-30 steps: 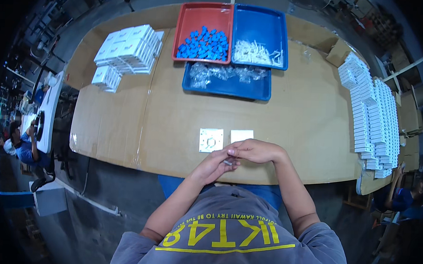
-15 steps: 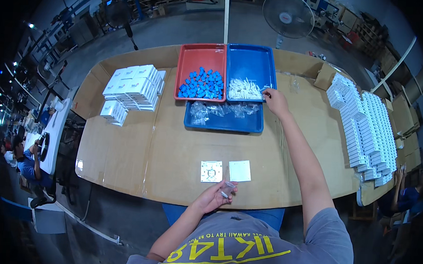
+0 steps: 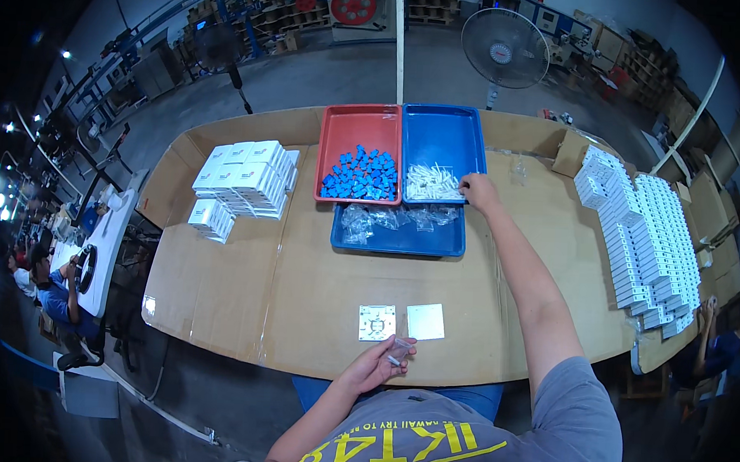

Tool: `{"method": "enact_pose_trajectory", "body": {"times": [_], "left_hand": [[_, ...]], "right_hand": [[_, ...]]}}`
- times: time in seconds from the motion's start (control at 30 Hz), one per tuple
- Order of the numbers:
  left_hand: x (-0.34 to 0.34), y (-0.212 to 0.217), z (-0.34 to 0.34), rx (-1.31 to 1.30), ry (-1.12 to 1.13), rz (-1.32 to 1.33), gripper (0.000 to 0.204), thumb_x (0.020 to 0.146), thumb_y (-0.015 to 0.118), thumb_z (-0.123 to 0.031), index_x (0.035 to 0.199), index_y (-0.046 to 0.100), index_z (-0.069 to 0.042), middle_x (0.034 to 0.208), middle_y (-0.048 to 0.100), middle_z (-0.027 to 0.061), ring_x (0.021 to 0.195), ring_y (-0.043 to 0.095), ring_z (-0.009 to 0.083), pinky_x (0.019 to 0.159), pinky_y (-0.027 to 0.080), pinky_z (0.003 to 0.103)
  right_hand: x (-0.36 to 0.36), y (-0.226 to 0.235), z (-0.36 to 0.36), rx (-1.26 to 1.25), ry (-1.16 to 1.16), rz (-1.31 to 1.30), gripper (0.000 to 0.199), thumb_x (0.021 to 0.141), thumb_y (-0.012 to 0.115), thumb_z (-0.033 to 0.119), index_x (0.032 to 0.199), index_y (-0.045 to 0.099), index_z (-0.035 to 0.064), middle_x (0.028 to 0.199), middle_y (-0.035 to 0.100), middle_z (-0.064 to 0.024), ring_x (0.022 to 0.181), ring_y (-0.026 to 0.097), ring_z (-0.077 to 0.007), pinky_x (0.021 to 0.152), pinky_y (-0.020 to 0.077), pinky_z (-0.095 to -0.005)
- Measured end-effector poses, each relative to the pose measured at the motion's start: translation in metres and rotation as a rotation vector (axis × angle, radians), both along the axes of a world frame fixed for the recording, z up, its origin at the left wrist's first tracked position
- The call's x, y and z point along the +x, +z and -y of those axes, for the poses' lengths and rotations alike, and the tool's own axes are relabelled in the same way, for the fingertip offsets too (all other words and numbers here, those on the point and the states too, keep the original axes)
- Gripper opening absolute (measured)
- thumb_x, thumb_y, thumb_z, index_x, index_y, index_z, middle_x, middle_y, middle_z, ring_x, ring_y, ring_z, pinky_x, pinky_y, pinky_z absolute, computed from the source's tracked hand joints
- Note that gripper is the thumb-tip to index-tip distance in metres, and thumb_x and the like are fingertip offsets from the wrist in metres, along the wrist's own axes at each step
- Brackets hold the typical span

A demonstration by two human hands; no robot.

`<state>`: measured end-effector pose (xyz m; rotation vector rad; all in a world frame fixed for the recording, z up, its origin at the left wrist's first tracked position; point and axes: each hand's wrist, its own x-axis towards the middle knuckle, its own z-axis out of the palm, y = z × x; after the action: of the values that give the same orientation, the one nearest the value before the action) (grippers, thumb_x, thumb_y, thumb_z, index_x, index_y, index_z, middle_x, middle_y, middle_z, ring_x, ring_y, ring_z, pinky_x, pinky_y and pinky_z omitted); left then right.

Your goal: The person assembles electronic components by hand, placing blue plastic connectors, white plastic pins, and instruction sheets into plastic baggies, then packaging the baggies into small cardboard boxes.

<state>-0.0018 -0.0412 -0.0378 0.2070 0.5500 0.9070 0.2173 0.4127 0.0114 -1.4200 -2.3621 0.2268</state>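
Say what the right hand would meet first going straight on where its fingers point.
Most likely the white pieces in the far blue tray, though the depth of the right hand is unclear.

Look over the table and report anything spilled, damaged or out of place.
One small oddity: a clear, shiny scrap, perhaps plastic, lies on the cardboard right of the upper blue tray, apart from the clear plastic pieces in the lower blue tray. I see no spill or damage.
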Motion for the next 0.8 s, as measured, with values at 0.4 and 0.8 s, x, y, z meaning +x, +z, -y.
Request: {"method": "enact_pose_trajectory", "body": {"times": [0.4,0.8], "left_hand": [[-0.003,0.001,-0.002,-0.012,0.069,0.113,0.051,0.113,0.038,-0.036,0.145,0.05,0.003,0.126,0.067,0.0158,0.101,0.067,0.0236,0.091,0.055,0.039],[-0.003,0.021,-0.034,-0.007,0.302,0.083,0.049,0.111,0.047,-0.04,0.14,0.055,-0.002,0.121,0.068,0.0079,0.091,0.066,0.015,0.084,0.056,0.032]], "right_hand": [[0.01,0.09,0.067,-0.727,0.052,-1.509,0.028,0.098,0.07,0.01,0.125,0.069,0.0034,0.115,0.075,-0.0097,0.081,0.068,-0.0108,0.068,0.0546,-0.0235],[-0.005,-0.017,0.287,-1.083,-0.14,-1.197,0.018,0.096,0.067,0.009,0.112,0.069,0.0001,0.086,0.065,-0.0016,0.07,0.059,-0.0085,0.064,0.0494,-0.0239]]}}
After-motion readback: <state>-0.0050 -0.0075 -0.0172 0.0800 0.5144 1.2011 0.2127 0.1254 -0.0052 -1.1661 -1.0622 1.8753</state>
